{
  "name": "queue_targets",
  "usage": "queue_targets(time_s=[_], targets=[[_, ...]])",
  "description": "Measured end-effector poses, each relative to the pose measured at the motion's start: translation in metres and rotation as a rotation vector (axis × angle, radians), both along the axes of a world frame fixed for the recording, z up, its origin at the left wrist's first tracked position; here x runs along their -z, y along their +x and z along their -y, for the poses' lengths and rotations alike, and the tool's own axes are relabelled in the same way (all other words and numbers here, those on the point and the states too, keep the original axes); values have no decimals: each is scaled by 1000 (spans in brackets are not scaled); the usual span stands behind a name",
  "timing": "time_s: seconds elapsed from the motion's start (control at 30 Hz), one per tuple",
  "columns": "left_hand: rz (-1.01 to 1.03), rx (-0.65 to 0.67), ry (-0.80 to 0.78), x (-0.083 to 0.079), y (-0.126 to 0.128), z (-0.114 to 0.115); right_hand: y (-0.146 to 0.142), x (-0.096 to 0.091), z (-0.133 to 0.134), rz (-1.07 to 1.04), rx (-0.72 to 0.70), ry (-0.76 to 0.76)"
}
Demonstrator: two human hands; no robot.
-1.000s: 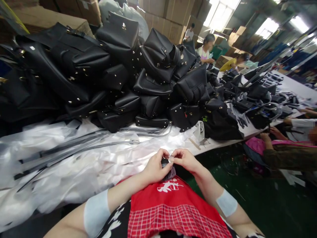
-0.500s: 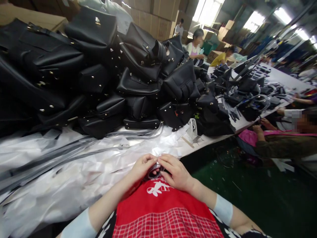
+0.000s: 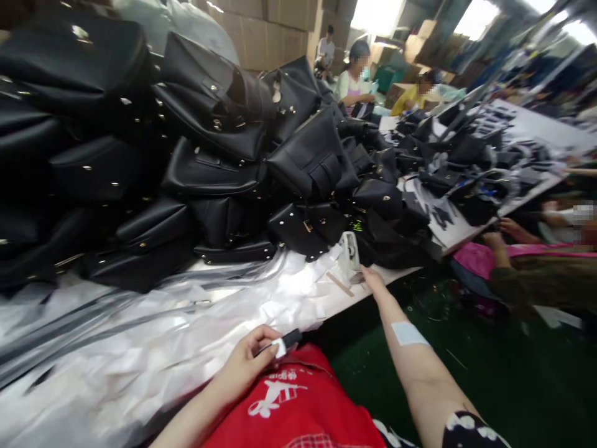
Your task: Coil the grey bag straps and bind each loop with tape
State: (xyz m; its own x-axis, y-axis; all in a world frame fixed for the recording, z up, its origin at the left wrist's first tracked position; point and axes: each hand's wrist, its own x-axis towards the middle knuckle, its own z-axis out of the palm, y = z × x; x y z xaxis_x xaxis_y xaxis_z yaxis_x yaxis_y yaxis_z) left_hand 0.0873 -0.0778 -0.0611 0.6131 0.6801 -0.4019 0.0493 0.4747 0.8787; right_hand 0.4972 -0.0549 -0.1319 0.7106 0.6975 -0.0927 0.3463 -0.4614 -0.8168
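Observation:
My left hand (image 3: 254, 353) is closed on a short black strap (image 3: 293, 338), just above the red apron (image 3: 303, 398). A small white piece (image 3: 280, 347) lies against the strap by my thumb. My right arm is stretched forward to the table's edge. There my right hand (image 3: 372, 278) is at the near side of a whitish tape dispenser (image 3: 349, 249). Its fingers are partly hidden and blurred, so their grip does not show. Beside the dispenser lies a flat tan strip (image 3: 340, 284).
Black handbags (image 3: 224, 168) are piled high along the table's far side. Crumpled white wrapping sheets (image 3: 153, 354) cover the near left. A co-worker's arms (image 3: 499, 249) are at the right, beyond the dark green floor (image 3: 466, 361). More people work farther back.
My hands, together before, have come apart. The right one has moved forward and right to the tape dispenser. The left keeps the strap near the apron. The view has shifted.

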Motion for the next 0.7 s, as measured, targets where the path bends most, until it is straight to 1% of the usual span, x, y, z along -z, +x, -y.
queue_targets(time_s=[0.13, 0.2, 0.27, 0.33, 0.4, 0.5, 0.6, 0.7], targets=[[-27, -9, 46, -3, 27, 1, 21, 31, -14, -238, -30, -20], [-40, -14, 26, -4, 37, -3, 27, 45, -20, -307, -24, -10], [-43, -14, -3, -4, 43, -5, 31, 53, -19, -316, 2, 29], [-30, -18, -23, -4, 49, -6, 30, 51, -13, -265, 18, 96], [-15, -24, -34, -3, 53, -6, 25, 44, -3, -210, 24, 138], [3, 0, -63, 1, 56, -11, 12, 36, 12, -218, 36, 84], [8, 43, -83, 5, 56, -15, 0, 38, 23, -278, 35, 1], [8, 86, -59, 8, 51, -16, -5, 36, 29, -304, 61, -41]])
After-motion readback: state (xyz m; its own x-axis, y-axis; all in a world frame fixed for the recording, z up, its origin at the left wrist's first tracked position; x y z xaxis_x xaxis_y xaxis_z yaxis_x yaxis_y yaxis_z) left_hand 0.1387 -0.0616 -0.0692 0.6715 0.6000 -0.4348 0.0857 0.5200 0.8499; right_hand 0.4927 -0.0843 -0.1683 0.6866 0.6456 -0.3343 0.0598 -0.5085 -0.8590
